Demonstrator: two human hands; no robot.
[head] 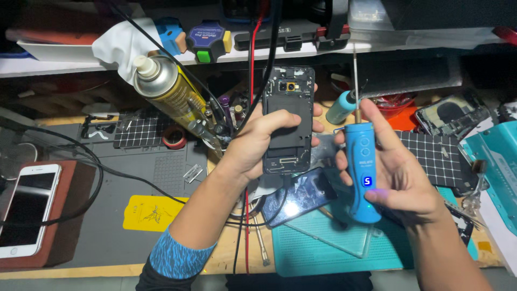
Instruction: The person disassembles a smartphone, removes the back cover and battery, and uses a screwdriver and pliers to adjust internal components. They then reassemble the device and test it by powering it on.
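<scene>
My left hand (258, 143) grips an opened black phone (289, 116), held upright with its back cover off and inner frame and camera showing. My right hand (401, 175) holds a blue electric screwdriver (361, 172) upright, its thin bit pointing up and a small lit display on its body. The two are side by side, a short gap apart. Below them a dark glossy phone panel (301, 195) lies on a teal mat (323, 248).
A yellow spray can (169, 89) leans at upper left. A white phone (27, 207) rests on a brown block at left. Red and black cables (250, 81) hang down the middle. A grey work mat (107, 226), yellow film (148, 213), tape roll (174, 137), and another opened phone (447, 116) surround.
</scene>
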